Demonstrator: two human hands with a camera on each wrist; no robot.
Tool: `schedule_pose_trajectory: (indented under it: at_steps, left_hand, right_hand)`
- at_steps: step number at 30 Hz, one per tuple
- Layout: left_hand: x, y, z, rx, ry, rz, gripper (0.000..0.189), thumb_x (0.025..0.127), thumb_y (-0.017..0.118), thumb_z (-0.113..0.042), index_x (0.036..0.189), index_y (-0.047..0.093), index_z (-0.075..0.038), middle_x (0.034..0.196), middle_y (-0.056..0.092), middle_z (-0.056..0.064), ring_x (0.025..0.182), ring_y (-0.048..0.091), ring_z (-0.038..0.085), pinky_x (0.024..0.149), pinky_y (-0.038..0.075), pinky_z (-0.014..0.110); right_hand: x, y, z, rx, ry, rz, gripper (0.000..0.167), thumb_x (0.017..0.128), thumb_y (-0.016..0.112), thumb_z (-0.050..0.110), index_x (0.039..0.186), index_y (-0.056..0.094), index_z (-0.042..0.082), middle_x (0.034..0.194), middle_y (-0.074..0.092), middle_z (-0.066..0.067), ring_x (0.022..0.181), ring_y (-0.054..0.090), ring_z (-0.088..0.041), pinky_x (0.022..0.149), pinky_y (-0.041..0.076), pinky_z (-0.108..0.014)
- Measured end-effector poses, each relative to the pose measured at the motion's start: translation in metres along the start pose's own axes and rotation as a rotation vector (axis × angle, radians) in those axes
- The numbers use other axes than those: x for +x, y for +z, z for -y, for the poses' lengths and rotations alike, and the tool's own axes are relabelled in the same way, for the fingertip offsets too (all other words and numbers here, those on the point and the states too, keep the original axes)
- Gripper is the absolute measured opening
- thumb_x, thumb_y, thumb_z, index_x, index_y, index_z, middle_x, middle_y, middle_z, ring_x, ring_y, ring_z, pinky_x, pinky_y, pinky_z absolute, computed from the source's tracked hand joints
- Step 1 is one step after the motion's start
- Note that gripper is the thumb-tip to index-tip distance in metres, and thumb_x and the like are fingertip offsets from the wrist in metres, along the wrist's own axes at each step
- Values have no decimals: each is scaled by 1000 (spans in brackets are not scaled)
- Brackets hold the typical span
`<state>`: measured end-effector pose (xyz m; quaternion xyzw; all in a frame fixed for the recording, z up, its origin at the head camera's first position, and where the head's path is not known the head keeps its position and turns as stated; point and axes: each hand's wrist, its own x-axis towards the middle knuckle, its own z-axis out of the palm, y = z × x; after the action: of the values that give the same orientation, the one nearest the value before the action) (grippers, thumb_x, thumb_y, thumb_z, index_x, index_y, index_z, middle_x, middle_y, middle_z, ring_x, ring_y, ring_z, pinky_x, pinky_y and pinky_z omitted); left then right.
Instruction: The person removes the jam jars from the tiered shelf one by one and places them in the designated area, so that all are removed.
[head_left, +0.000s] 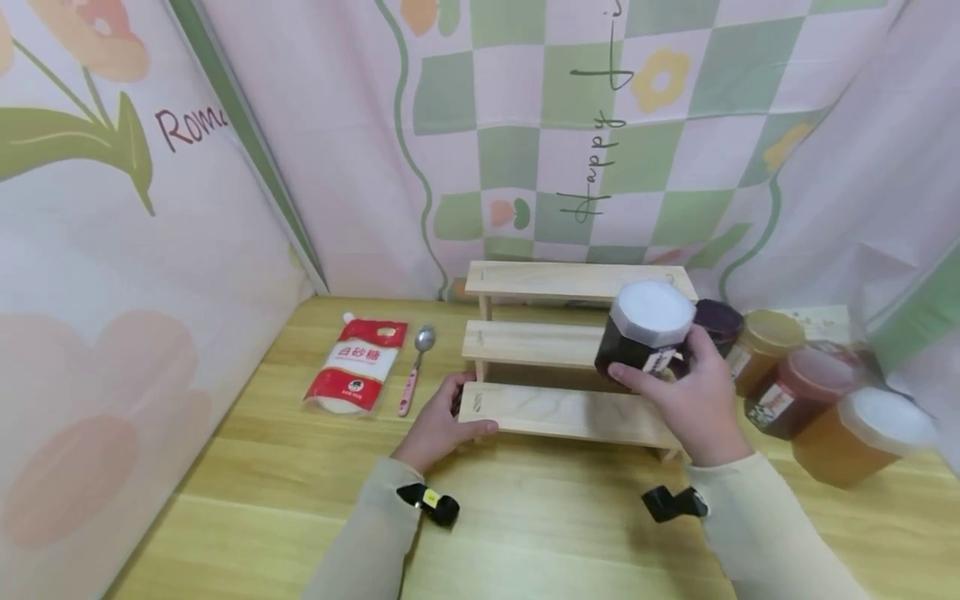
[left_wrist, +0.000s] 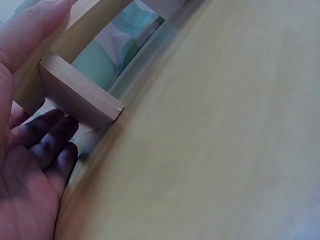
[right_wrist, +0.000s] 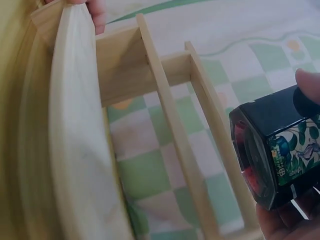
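Observation:
A three-tier wooden display rack (head_left: 555, 408) stands on the table. At the left end of its lowest step, my left hand (head_left: 442, 423) grips the board, thumb along the front edge and fingers curled round by the end leg (left_wrist: 82, 92). My right hand (head_left: 701, 404) holds a dark jar (head_left: 647, 325) with a white lid, raised over the right part of the rack. In the right wrist view, the jar (right_wrist: 275, 145) is dark and faceted, with a leafy printed label and its base turned toward the rack's boards. Fingers and thumb clasp its sides.
Right of the rack stand several jars: a dark one (head_left: 718, 325), a yellowish one (head_left: 765, 346), a red one (head_left: 802, 390) and an amber one (head_left: 855, 442) with a white lid. On the left lie a red-and-white sugar bag (head_left: 358, 367) and a pink-handled spoon (head_left: 411, 379). A checked curtain (head_left: 570, 150) hangs behind.

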<state>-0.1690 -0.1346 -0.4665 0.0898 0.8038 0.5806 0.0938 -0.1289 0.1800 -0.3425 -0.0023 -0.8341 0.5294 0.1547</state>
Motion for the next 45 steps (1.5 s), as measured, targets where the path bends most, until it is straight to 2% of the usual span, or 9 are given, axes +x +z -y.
schedule_pose_trajectory:
  at_steps: [3,7,13,19,28,31,37,41,45]
  left_hand:
    - [0,0,1,-3,2,1,89,72,90,-44,144,42,-23,139,54,2,124,52,23,106,42,46]
    - [0,0,2,-4,8,2,89,72,89,-45,144,42,-23,138,54,2,122,53,23,104,43,46]
    - [1,-1,3,-8,15,4,88,73,89,-45,144,42,-23,137,54,2,121,53,22,103,44,46]
    - [0,0,2,-9,9,4,88,73,89,-44,144,42,-23,139,53,2,124,52,23,105,43,46]
    - [0,0,1,-15,1,5,89,72,90,-45,144,42,-23,140,53,2,124,52,23,105,43,46]
    - [-1,0,1,-8,2,2,90,73,89,-45,145,41,-22,140,52,3,124,52,23,105,44,46]
    - [-1,-1,2,-11,4,2,90,73,89,-44,145,41,-22,139,52,3,123,52,23,104,45,45]
    - [-1,-1,3,-15,7,3,90,73,90,-44,145,41,-21,139,53,4,123,52,23,103,45,45]
    - [-1,-1,2,-17,9,7,90,73,90,-44,145,41,-21,140,52,4,124,52,23,104,45,44]
  right_hand:
    - [-12,-8,-11,-4,44,-47,86,79,88,22,150,41,13,145,50,-11,131,48,-26,107,42,-37]
    - [-23,-15,-25,17,85,-126,80,79,87,15,147,46,18,138,53,-3,122,52,-14,95,43,-17]
    - [-34,-24,-39,20,178,-253,79,75,89,11,143,51,17,130,56,1,113,53,-9,90,41,-12]
    - [-45,-39,-49,18,219,-306,81,76,88,9,145,49,23,130,57,4,114,54,-8,87,42,-7]
    - [-54,-56,-68,152,270,-370,76,73,87,-3,138,55,20,116,61,12,103,56,-3,80,43,-7]
    - [-56,-61,-76,127,282,-350,79,74,86,-3,141,52,20,117,58,14,104,54,-3,81,42,-6]
    - [-63,-68,-101,-51,340,-303,84,79,87,15,149,43,20,120,55,13,103,51,-1,80,40,-5]
    - [-63,-69,-117,-116,406,-287,88,80,87,27,153,39,20,130,54,1,110,50,-6,91,39,-11]
    - [-62,-71,-129,-120,467,-291,88,81,86,30,154,38,20,131,53,-1,112,50,-11,101,39,-21]
